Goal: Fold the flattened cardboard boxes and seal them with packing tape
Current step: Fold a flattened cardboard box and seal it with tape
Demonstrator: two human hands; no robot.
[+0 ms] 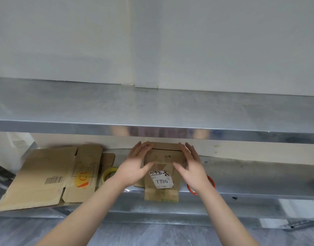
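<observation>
A small cardboard box (163, 158) is set on the steel bench (250, 180), pushed back towards the wall beneath the upper shelf (152, 107), with one flap left overhanging the bench's front edge. It is flanked by both hands: the left grip (135, 166) is laid against its left side and the right grip (191, 166) against its right. Both are kept open, the fingers straight and the thumbs brought in over the top, so nothing is pinched or clutched. The box appears to be squared up by this even pressure from two sides, with the walls pressed inwards so that the shape is held while the flaps are brought down; this is judged to be the folding step, with sealing not yet begun. A white label (161, 180) marked 7786 is seen on the near face. The remaining flattened boxes (40, 176) are stacked at the left, probably so that they can be taken up in turn. A yellow tape roll (109, 173) is kept just left of the left forearm, and a red ring (211, 181), possibly another roll, just behind the right wrist, both within easy reach for sealing.
</observation>
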